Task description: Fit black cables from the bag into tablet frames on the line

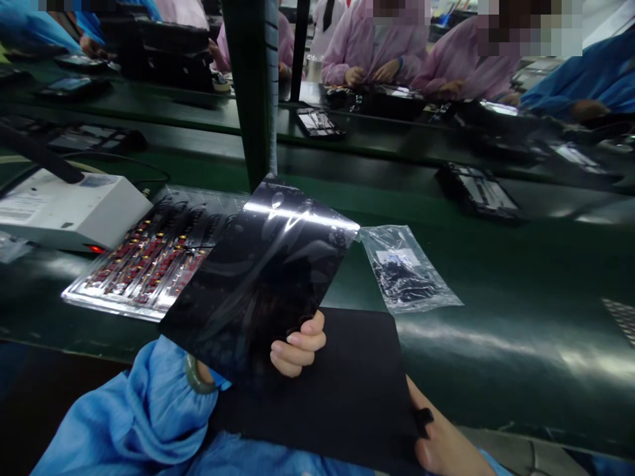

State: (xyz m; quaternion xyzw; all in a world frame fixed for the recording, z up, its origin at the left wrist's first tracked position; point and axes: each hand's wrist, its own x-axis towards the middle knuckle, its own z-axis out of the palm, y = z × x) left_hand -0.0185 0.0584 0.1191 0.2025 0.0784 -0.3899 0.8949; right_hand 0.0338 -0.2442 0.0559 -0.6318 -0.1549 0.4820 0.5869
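Note:
My left hand (296, 349) grips a glossy black panel (262, 277), tilted up above the bench, with the fingertips curled over its lower right edge. The rest of that hand is hidden behind the panel; a blue sleeve and a green bracelet show below it. My right hand (441, 439) rests at the bottom right corner of a matte black mat (347, 390) lying on the bench edge. A small black object sits at its thumb, and its fingers are mostly out of frame.
A clear tray of small red parts (143, 264) lies left of the panel, beside a white box (64, 205). A clear plastic bag of small black parts (404, 268) lies to the right. A green post (251, 86) rises ahead. Across the green conveyor, people in pink and blue coats work on black devices.

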